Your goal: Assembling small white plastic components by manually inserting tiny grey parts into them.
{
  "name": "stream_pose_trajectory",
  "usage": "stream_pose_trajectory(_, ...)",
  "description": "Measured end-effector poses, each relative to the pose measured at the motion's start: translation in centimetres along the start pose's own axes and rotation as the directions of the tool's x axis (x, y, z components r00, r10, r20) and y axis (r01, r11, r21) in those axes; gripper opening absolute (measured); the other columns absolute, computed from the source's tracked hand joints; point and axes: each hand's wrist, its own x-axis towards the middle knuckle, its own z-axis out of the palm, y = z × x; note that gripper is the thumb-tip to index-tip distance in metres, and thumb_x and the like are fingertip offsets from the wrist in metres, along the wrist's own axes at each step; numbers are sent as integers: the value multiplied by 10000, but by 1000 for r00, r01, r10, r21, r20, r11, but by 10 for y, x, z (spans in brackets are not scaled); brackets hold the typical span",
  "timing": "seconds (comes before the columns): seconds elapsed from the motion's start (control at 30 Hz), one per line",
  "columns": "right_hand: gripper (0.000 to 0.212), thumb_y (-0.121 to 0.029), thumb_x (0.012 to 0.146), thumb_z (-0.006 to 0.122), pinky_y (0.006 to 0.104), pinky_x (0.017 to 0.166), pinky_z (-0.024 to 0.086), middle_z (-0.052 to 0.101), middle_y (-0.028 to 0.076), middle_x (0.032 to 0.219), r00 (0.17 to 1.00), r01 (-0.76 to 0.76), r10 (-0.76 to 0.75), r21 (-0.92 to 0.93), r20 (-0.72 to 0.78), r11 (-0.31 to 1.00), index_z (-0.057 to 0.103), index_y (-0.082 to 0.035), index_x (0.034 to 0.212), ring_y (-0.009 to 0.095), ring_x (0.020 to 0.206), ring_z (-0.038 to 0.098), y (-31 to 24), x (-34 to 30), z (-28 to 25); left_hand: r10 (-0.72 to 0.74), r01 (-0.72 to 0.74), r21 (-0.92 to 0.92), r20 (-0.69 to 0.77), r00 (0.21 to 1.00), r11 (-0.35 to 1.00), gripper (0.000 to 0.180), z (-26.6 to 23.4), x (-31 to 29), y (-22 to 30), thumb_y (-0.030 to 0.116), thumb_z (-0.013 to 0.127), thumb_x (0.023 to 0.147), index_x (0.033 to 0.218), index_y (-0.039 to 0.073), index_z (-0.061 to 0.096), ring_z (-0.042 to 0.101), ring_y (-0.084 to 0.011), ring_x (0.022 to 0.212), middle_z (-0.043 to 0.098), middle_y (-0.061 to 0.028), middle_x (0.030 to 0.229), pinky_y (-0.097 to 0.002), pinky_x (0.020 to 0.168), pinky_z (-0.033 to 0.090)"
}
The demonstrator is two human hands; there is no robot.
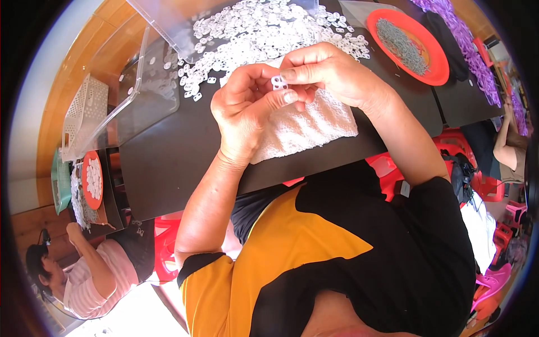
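**Two Hands, One Tiny White Clip**

Both hands up over the dark table (pixel 168 163), meeting in the middle. Left hand (pixel 247 109) turned palm toward the face, wrist bent, forearm coming up from the lower edge. Right hand (pixel 331 70) reaching across from the other side, knuckles up, forearm slanting down to the black and yellow shirt (pixel 314 258).

Small white plastic clip (pixel 279 82) right between the fingertips of both hands. Pinched by the left thumb and first finger from below, pinched by the right thumb and first finger from above. Other fingers of both hands curled in, close together, not spread.

Just under the fingers, a white towel (pixel 303 126) lying flat. Past the fingertips, a big heap of white plastic clips (pixel 264 28) spread over the table top. Beyond the left-hand fingers, a clear plastic box (pixel 140 84) tipped on its side, a few white bits inside. Beyond the right knuckles, a red plate (pixel 432 67) with a pile of small grey metal pieces (pixel 401 45). Farther out on that side, a purple heap (pixel 477 56).

Far from the fingers, low on the left, another person in a pink striped top (pixel 84 281) beside a second red plate (pixel 91 180).
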Motion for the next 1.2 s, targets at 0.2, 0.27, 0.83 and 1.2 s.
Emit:
stream_pose_trajectory(0.2, 229, -201, 927, 635, 223, 535, 429, 599, 33, 642, 995, 101, -101, -2, 9, 995, 653, 5, 828, 113, 567, 595, 5, -1, 4, -24, 24, 80, -6, 1000, 996, 212, 0, -3, 2, -103, 681, 825, 1000, -60, 569, 703, -213, 790, 669, -129, 868, -300, 731, 584)
stream_pose_trajectory(0.27, 222, -185, 924, 638, 228, 533, 434, 596, 37, 641, 994, 111, -112, 26, 3, 993, 650, 13, 823, 112, 558, 584, 5, -1, 7, 65, -65, -18, 2, 998, 998, 228, 1, -4, -4, -89, 702, 815, 998, -51, 573, 700, -191, 770, 670, -110, 864, -288, 710, 579)
stream_pose_trajectory(0.83, 204, -163, 931, 621, 223, 574, 472, 586, 17, 682, 995, 88, -96, 184, 32, 979, 642, 29, 863, 88, 595, 548, 7, -2, 10, 98, -99, -41, -35, 995, 994, 249, 1, -6, -13, -60, 750, 786, 966, -26, 581, 682, -155, 747, 660, -85, 864, -255, 681, 551)
stream_pose_trajectory(1.2, 223, -181, 928, 625, 216, 574, 473, 603, 26, 688, 989, 110, -116, 68, 87, 992, 645, 30, 860, 92, 621, 591, 9, -3, 5, 137, -133, 117, -29, 990, 984, 292, -2, -9, -14, -33, 802, 739, 941, 6, 595, 606, -62, 656, 672, -24, 781, -189, 595, 477)
